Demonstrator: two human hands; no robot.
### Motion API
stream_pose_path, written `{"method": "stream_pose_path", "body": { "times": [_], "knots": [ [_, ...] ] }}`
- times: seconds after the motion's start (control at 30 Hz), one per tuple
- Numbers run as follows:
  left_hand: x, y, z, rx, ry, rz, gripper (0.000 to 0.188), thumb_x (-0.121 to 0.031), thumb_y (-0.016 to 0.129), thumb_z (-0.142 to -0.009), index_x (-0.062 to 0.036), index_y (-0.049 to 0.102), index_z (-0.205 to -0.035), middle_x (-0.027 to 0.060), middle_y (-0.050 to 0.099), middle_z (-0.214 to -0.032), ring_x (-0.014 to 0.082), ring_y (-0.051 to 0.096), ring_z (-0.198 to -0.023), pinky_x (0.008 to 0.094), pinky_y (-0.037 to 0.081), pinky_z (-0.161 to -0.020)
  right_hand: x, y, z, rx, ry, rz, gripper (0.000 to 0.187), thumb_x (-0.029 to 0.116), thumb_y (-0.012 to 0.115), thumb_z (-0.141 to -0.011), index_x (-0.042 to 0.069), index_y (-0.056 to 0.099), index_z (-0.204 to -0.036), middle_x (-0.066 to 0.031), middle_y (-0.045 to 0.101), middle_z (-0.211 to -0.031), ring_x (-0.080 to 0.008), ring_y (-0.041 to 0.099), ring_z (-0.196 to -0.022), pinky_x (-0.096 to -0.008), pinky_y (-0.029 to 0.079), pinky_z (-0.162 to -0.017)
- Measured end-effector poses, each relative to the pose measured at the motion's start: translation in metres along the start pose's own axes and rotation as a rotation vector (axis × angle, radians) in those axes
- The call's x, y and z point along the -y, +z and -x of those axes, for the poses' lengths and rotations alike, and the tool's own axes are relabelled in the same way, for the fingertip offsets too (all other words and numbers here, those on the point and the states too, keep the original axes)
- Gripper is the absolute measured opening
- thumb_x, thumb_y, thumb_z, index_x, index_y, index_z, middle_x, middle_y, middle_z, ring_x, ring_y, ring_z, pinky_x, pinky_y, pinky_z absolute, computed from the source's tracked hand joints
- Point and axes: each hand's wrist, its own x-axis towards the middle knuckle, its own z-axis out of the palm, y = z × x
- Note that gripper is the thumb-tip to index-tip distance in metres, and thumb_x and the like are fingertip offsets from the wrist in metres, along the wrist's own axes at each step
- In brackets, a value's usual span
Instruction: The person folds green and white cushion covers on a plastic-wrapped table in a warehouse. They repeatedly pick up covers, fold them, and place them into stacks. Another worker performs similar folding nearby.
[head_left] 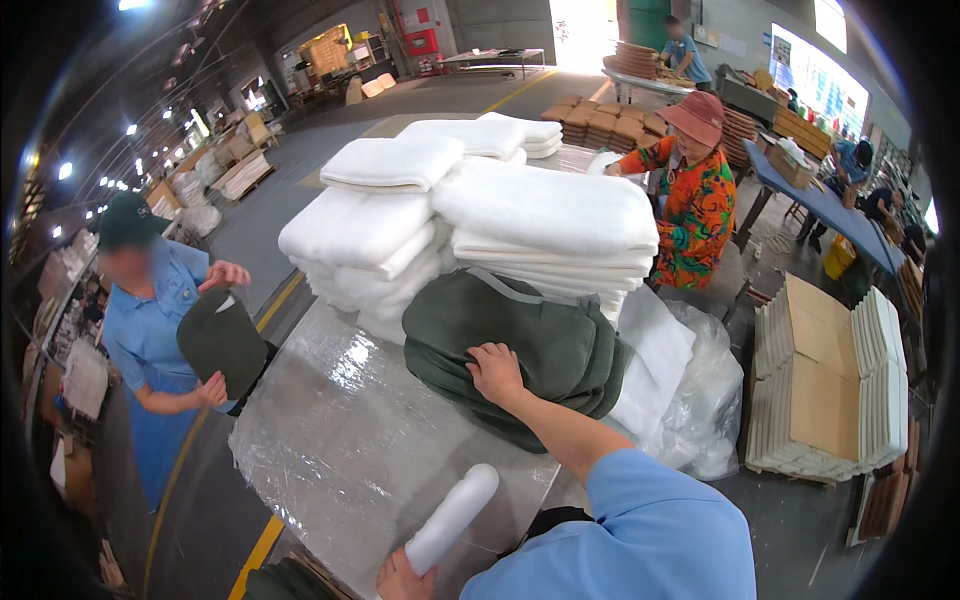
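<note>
At the lower edge my left hand (404,578) is closed round one end of a white rolled-up piece of padding (455,515), which points away above the table. My right hand (495,374) reaches to a pile of dark green fabric covers (560,345), its fingers bent and gripping the cloth on top; the fingertips are partly hidden. A grey edging strip (505,287) shows along the far side of the top cover. Behind the pile rise tall stacks of folded white padding (545,205). A sheet of plastic film covers the table (330,420).
At left a co-worker in blue (150,330) handles a dark green cover (222,340). Beyond the stacks, at right, stands a person in a patterned top (692,205). Clear plastic bags (700,395) hang beside the table; flat cartons (825,375) are stacked farther right.
</note>
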Motion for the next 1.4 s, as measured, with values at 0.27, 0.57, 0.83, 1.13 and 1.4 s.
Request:
{"method": "stream_pose_path", "body": {
  "times": [0.27,0.57,0.83,1.13,1.4],
  "knots": [
    [-0.013,-0.010,0.001,0.006,0.013,0.056,0.061,-0.036,0.084,-0.080,-0.0041,0.066,-0.128,0.0252,0.072,-0.109,0.0494,0.066,-0.103,0.0579,0.052,-0.090,-0.006,0.002,0.006,-0.023,-0.045,0.058,0.023,0.025,0.068,-0.098,0.016,0.078,-0.116,-0.0035,0.068,-0.119,-0.0302,0.059,-0.117,-0.0484,0.048,-0.099],
    [-0.011,0.002,0.006,-0.049,-0.023,-0.014,0.052,-0.032,0.083,-0.080,-0.0046,0.070,-0.123,0.0251,0.074,-0.105,0.0486,0.068,-0.101,0.0567,0.053,-0.090,-0.003,0.003,0.003,0.012,0.006,-0.023,0.023,0.028,0.066,-0.100,0.017,0.079,-0.115,-0.0028,0.068,-0.120,-0.0295,0.058,-0.119,-0.0487,0.046,-0.101],
    [-0.003,-0.013,-0.010,-0.092,0.049,0.100,0.038,-0.025,0.075,-0.087,-0.0047,0.072,-0.119,0.0253,0.074,-0.104,0.0486,0.069,-0.101,0.0545,0.054,-0.087,-0.006,0.001,0.003,-0.013,0.015,-0.093,0.022,0.028,0.067,-0.100,0.016,0.080,-0.113,-0.0031,0.069,-0.116,-0.0296,0.059,-0.115,-0.0476,0.046,-0.100],
    [0.027,0.007,0.018,-0.152,0.264,-0.103,0.032,-0.025,0.072,-0.089,-0.0086,0.073,-0.115,0.0209,0.073,-0.099,0.0449,0.069,-0.092,0.0549,0.055,-0.078,-0.009,-0.001,0.001,-0.031,0.007,-0.134,0.021,0.027,0.068,-0.100,0.014,0.080,-0.112,-0.0042,0.070,-0.115,-0.0306,0.060,-0.114,-0.0478,0.047,-0.100],
    [0.059,0.061,0.028,0.103,0.250,-0.220,0.039,-0.026,0.063,-0.093,-0.0154,0.066,-0.130,0.0111,0.070,-0.122,0.0365,0.066,-0.108,0.0489,0.055,-0.086,0.016,-0.002,-0.021,0.133,0.023,0.057,0.027,0.025,0.072,-0.095,0.013,0.076,-0.119,-0.0111,0.067,-0.120,-0.0351,0.060,-0.120,-0.0499,0.050,-0.100]
  ]
}}
